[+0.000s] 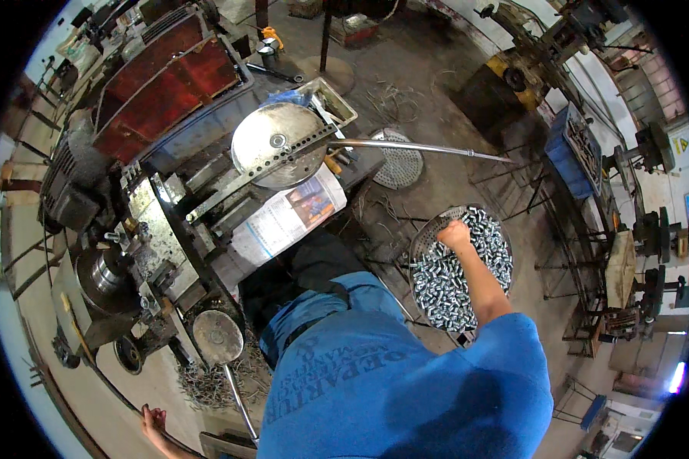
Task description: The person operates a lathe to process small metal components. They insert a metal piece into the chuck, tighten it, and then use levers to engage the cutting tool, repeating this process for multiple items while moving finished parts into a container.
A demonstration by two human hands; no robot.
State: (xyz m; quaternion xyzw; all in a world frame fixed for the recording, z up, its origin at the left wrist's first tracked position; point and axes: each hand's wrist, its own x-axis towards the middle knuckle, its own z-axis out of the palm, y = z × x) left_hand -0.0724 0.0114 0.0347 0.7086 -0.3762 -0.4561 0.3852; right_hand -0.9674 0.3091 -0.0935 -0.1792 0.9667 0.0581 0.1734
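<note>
Leftmost, at the lower edge of the view, the left hand (153,419) was seen resting on a dark curved bar (111,392) beside the floor; its fingers were curled over the bar, though how tightly could not be told. Just right of it, a heap of metal shavings (207,382) was spread on the floor beneath a round steel disc on a stem (217,336). Above these, a worn metalworking machine (142,229) was set, with a dark motor (73,180) at its left end and a red-brown bin (168,76) behind it. Toward the machine's right end, a large round steel plate (275,141) crossed by a perforated flat bar was mounted, and a long steel rod (429,148) was extended from it to the right. A sheet of newspaper (287,218) was laid at the machine's near right corner. Lower in the middle, a blue shirt (406,382) was worn by the person. Further right, the right hand (455,233) was closed into a fist over a round perforated tray (417,249); what was enclosed in it could not be told. The tray was filled with small shiny metal pieces (444,287), heaped from its near rim to its far rim. Far right, a blue crate (570,149) was set on a rack.
</note>
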